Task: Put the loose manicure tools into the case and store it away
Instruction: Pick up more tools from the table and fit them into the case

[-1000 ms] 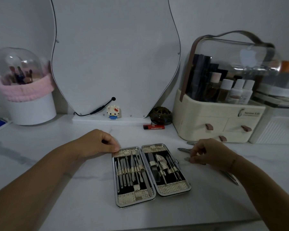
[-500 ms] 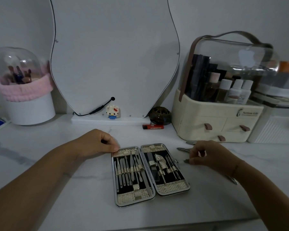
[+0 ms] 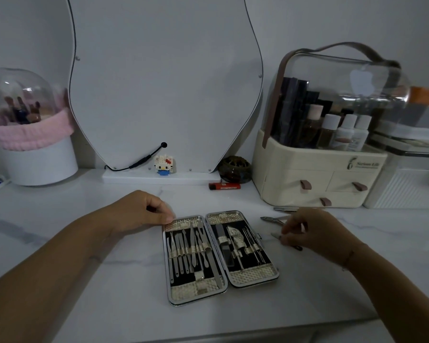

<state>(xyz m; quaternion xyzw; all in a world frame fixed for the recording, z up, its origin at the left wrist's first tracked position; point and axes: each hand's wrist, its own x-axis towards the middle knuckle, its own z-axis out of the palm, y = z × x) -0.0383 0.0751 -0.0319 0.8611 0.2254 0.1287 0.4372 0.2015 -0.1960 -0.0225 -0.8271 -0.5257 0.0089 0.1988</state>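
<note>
Loose tool [image 3: 275, 235] | seems thin, hard, slippery | pinched near tip by right hand [image 3: 315, 233] | case [image 3: 252, 275] corner touched by curled left hand [image 3: 136, 211]

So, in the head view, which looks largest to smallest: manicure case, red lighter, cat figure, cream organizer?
1. cream organizer
2. manicure case
3. cat figure and red lighter look alike; I will not rank them.

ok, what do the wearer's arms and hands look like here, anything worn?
Both forearms are bare, with no sleeves in view. The left hand and right hand are ungloved, and no rings show in this dim light. The only thing worn is a thin dark cord bracelet around the right wrist. No watch, cables or markings are visible.
</note>
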